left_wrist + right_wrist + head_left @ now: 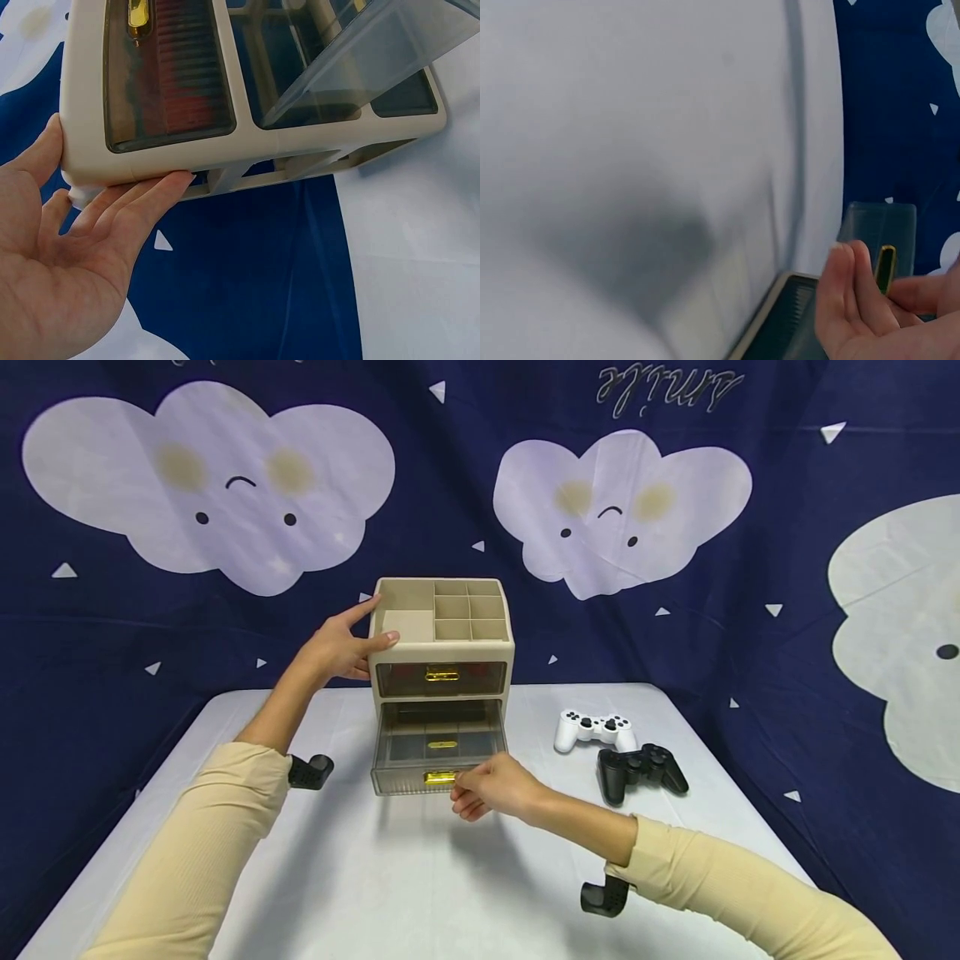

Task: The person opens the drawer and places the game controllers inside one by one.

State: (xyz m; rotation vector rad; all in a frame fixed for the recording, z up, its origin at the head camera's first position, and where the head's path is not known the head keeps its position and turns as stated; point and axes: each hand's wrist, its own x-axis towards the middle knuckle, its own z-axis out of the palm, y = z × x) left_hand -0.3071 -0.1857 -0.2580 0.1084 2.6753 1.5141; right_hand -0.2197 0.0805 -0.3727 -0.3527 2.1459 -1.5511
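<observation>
A beige desktop organizer [442, 652] with an open compartmented top and smoky see-through drawer fronts stands at the table's back. My left hand [341, 647] rests on its upper left corner, thumb on the top rim and fingers laid fairly straight along the side. The clear middle drawer [390, 782] is pulled far out, and a lower gold handle [442, 744] shows through it. With thumb and fingers, my right hand [498, 787] pinches the right end of the drawer's gold handle [886, 268]. Something red shows behind the top drawer front [176, 82].
A white game controller [595, 732] and a black game controller [641, 770] lie right of the organizer on the white-covered table [420, 893]. Close behind the table hangs a dark blue cloth [442, 527] with cloud faces. A black wrist mount [604, 897] hangs below the right sleeve.
</observation>
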